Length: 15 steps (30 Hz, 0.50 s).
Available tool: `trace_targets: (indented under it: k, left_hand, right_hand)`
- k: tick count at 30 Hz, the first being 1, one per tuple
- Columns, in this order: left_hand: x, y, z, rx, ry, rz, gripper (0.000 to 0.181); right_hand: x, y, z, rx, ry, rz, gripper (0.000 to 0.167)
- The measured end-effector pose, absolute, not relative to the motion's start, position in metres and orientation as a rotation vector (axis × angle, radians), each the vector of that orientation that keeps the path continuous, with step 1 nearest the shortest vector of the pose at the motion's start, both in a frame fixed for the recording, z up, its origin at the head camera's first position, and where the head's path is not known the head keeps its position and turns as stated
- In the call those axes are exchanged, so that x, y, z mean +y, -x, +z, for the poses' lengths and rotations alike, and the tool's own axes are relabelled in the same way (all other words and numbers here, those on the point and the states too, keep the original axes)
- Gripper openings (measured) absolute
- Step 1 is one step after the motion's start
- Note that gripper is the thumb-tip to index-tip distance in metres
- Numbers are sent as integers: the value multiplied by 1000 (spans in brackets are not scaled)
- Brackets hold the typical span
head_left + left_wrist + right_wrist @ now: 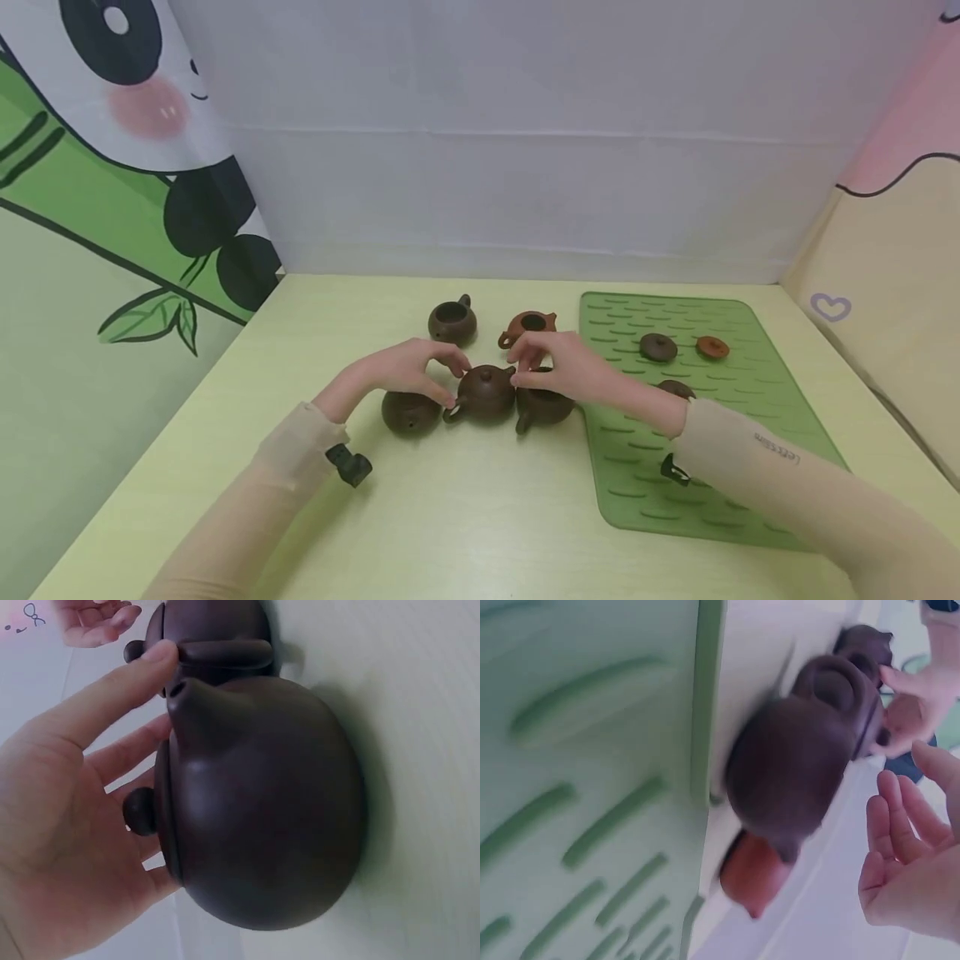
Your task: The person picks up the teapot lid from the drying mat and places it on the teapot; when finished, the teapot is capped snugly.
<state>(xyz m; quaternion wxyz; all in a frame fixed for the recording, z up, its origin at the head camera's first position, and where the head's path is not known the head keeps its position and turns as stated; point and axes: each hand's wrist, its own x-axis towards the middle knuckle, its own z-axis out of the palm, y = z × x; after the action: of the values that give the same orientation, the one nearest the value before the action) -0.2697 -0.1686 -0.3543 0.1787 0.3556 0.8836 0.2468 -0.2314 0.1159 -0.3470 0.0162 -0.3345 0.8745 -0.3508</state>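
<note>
A lidded dark teapot (486,395) stands mid-table. My left hand (408,367) reaches over the lidded teapot on the left (410,412), fingers spread. In the left wrist view my left hand (82,795) is behind that teapot (270,802), its thumb tip at the middle teapot's handle (229,654); firm contact I cannot tell. Between the middle teapot and an open dark pot (546,408) on its right, my right hand (562,365) hovers with fingers loosely bent. The right wrist view shows my right hand (915,877) holding nothing, apart from the open pot (787,765).
Behind stand an open dark pot (453,323) and an open reddish pot (528,325). To the right lies a green mat (637,500) with a dark lid (658,347), a reddish lid (712,347) and another dark lid (677,389) partly under my right forearm.
</note>
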Motion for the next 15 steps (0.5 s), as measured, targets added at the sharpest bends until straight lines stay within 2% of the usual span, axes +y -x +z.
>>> trace_targets:
  k: [6,15]
  left_hand:
    - [-168,267,-352,2500,-1004,680,50]
    - [-168,266,-350,2542,-964,647,53]
  right_hand:
    - [147,225,-337,2787,947,-1089,23]
    - [193,227,-331,3055,1086,-1083,35]
